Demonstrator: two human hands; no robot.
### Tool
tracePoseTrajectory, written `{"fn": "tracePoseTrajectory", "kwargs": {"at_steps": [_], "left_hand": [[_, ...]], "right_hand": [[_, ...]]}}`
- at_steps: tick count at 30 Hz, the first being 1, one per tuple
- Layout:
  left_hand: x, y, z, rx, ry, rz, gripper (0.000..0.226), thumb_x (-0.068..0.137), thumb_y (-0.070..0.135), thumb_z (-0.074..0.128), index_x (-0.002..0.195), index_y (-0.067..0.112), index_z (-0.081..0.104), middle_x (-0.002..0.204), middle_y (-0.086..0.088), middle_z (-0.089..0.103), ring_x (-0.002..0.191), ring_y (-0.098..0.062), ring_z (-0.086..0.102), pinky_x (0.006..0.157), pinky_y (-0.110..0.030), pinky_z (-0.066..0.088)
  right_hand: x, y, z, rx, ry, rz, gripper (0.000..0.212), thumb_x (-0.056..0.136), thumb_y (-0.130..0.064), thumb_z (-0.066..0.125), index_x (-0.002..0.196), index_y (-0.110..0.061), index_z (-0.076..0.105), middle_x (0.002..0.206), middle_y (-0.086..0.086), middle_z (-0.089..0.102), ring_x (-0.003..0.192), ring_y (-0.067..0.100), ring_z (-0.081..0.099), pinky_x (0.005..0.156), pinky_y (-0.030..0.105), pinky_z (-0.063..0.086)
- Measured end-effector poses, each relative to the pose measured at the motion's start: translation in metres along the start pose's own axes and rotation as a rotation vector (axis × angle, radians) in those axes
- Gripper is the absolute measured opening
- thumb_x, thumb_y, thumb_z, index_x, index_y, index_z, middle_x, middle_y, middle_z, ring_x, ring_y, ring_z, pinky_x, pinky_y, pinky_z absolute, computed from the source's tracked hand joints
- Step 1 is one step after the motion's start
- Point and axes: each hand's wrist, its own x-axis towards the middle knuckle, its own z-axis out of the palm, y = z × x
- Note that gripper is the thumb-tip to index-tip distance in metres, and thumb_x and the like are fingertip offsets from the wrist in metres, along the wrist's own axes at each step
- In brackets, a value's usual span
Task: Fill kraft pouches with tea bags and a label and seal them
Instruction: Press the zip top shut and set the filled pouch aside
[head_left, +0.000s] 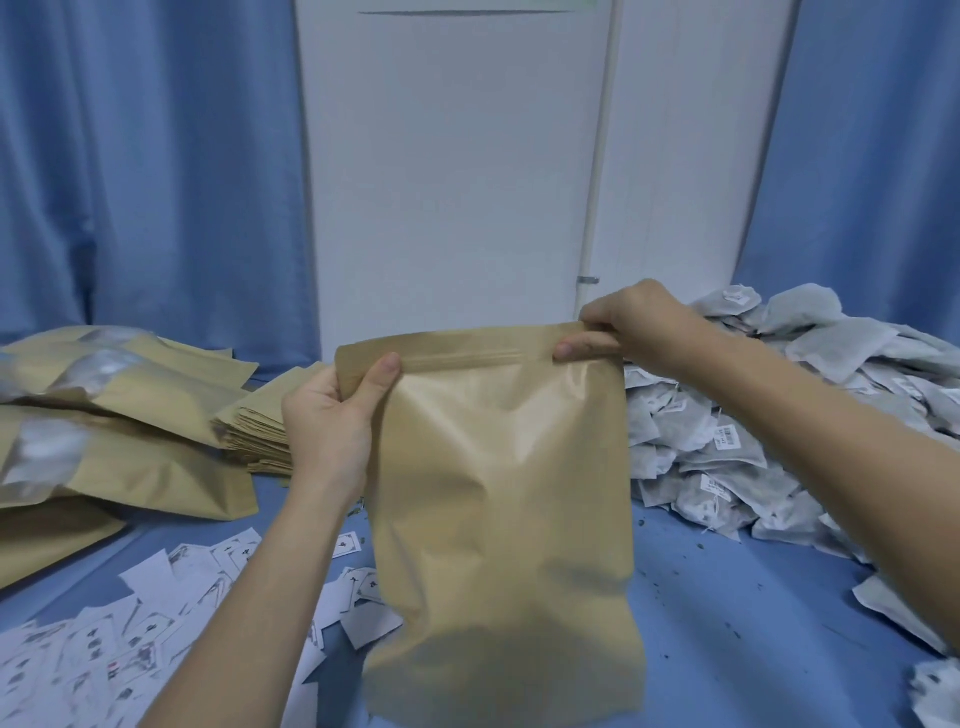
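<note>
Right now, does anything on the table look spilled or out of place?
Yes: dark crumbs, likely loose tea, lie scattered on the blue table beside the tea bag pile. The labels lie strewn, not stacked.

The kraft pouch (498, 467) is tan paper with a soft satin sheen, creased across its face, with a ridged zip strip near the top. The filled pouches (104, 415) at left are the same kraft, with glossy, clear plastic windows. The tea bags (727, 431) look like grey-white, matt, fibrous filter paper. The labels (130, 623) are thin white printed paper. The tabletop (727, 623) is covered in smooth, matt blue; the curtains (145, 171) are blue woven cloth.
</note>
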Motion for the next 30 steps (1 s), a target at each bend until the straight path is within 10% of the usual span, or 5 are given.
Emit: {"fn": "tracePoseTrajectory", "kwargs": {"at_steps": [7,15,19,30], "left_hand": [[-0.006,-0.002,0.005,0.037,-0.027,0.018,0.007,0.079,0.022,0.073,0.073,0.020,0.069,0.068,0.014,0.071,0.063,0.002,0.061,0.058,-0.014,0.049],[-0.009,0.001,0.015,-0.011,-0.030,0.000,0.027,0.080,0.023,0.072,0.071,0.000,0.060,0.060,0.003,0.052,0.064,-0.012,0.045,0.058,-0.027,0.036],[-0.006,0.003,0.008,0.033,-0.031,-0.022,0.018,0.075,0.030,0.074,0.067,0.016,0.066,0.060,0.012,0.065,0.061,-0.006,0.055,0.061,-0.028,0.045],[-0.007,0.010,0.010,-0.033,-0.081,-0.039,0.067,0.053,0.045,0.077,0.084,-0.013,0.062,0.077,-0.008,0.061,0.074,-0.018,0.053,0.070,-0.036,0.043]], "right_hand": [[0.019,-0.049,0.017,0.000,-0.028,-0.019,0.053,0.074,-0.072,0.045,0.097,-0.027,0.064,0.096,-0.006,0.065,0.093,0.018,0.056,0.071,0.029,0.038],[0.036,-0.109,0.057,-0.346,0.564,-0.008,0.059,0.076,-0.062,0.053,0.043,-0.016,0.034,0.040,0.008,0.050,0.039,0.025,0.049,0.043,0.022,0.024],[0.031,-0.079,0.052,-0.289,0.370,0.012,0.059,0.084,-0.067,0.041,0.056,-0.016,0.052,0.062,0.012,0.064,0.066,0.032,0.060,0.055,0.028,0.024],[0.010,-0.042,0.040,-0.276,0.513,0.230,0.069,0.091,-0.056,0.042,0.041,-0.010,0.037,0.038,0.004,0.028,0.049,0.025,0.035,0.049,0.031,0.013]]}}
